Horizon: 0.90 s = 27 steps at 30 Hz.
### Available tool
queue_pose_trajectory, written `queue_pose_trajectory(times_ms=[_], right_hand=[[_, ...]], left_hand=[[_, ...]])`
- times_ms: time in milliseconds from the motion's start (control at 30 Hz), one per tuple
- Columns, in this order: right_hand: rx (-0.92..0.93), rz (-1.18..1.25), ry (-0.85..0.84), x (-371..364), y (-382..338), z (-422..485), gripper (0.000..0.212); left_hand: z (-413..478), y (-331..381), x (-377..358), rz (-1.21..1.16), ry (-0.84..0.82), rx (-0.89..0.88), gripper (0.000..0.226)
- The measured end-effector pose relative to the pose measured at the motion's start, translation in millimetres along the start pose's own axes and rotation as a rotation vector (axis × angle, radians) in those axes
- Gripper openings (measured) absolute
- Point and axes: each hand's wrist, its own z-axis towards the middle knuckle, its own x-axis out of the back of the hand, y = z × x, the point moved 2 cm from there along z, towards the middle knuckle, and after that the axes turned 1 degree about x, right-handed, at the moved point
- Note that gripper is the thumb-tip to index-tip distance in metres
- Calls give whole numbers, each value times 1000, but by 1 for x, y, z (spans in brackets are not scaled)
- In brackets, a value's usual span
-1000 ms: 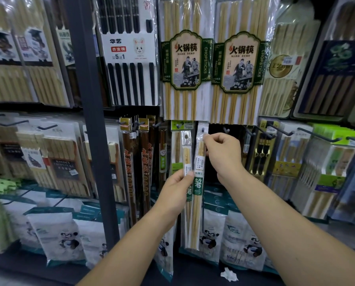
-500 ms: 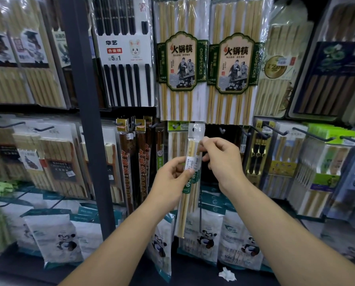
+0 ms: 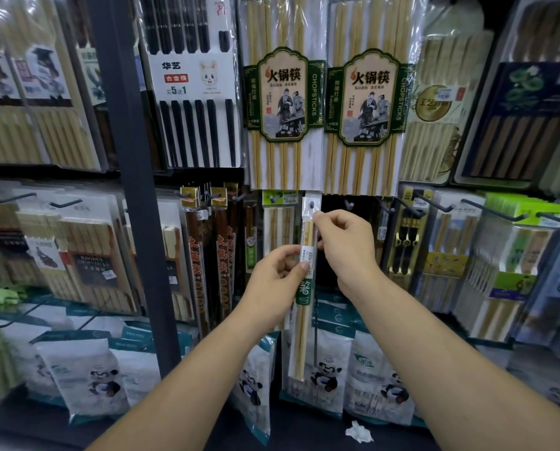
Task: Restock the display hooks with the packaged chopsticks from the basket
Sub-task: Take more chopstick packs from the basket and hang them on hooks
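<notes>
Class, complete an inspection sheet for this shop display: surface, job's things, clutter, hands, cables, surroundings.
Surface: dark bottom shelf.
Job's things: slim chopstick pack, upright, its hang hole at a hook tip; basket not in view.
Clutter: crumpled white paper on the shelf.
Hands: left hand pinches the pack's label; right hand pinches its upper edge.
Cables: nothing seen.
Surroundings: hotpot chopstick packs above, panda bags below.

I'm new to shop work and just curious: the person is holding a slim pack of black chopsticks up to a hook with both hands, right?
Not quite. The head view shows the slim pack holds pale wooden chopsticks, not black ones. The rest stands: the left hand and the right hand both pinch it, its top up at a hook.
</notes>
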Motion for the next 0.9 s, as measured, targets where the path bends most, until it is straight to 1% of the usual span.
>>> queue_pose_trajectory(times_ms=[167, 300, 400, 433, 467, 533, 600, 667, 767, 833, 900], right_hand=[[42, -89, 5, 1, 12, 6, 27], [138, -193, 8, 6, 29, 3, 29], [183, -272, 3, 8, 45, -2, 21], [172, -303, -12, 7, 51, -4, 18], [147, -331, -42, 6, 57, -5, 23], [89, -361, -164, 1, 70, -10, 52], [66, -329, -285, -6, 77, -15, 64], [36, -240, -350, -14, 84, -21, 70], [-42, -69, -361, -23, 92, -23, 72], [-48, 8, -346, -25, 94, -22, 72], [-34, 23, -344, -24, 96, -20, 72]], left_hand=[[3, -6, 1, 30, 15, 22, 20], [8, -9, 6, 209, 91, 23, 14], [18, -10, 9, 291, 141, 5, 22], [22, -10, 7, 272, 126, 19, 28], [26, -9, 4, 216, 97, 49, 37], [30, -7, -5, 54, 21, 125, 49], [32, -8, -14, -94, -30, 187, 54], [33, -12, -21, -192, -41, 246, 59], [34, -21, -31, -292, -56, 294, 61], [35, -22, -34, -320, -70, 284, 60], [35, -22, -34, -301, -74, 259, 60]])
